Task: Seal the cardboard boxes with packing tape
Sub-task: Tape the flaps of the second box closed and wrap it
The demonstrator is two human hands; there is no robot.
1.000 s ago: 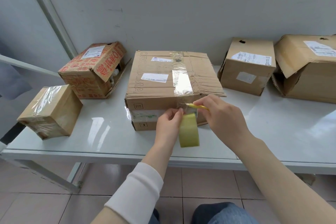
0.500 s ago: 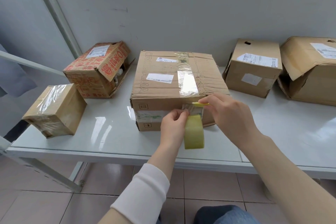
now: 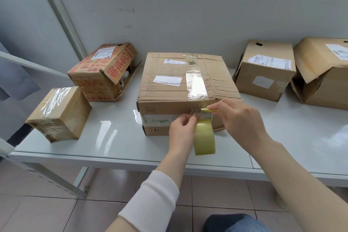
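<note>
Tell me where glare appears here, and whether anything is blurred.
Head view: glare whitens the clear tape strip on the middle box and streaks the glossy table beside it; the small wrapped box at left also shines. Head view: the left hand, tape roll, right hand and yellow cutter look sharp, without motion blur.

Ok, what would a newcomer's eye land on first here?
First, the action at the front of the big middle box: the left hand holds a tape roll, and the right hand holds a yellow cutter against the tape pulled off it. Next, the shiny tape strip across that box's top, and the torn box at the table's far right.
</note>
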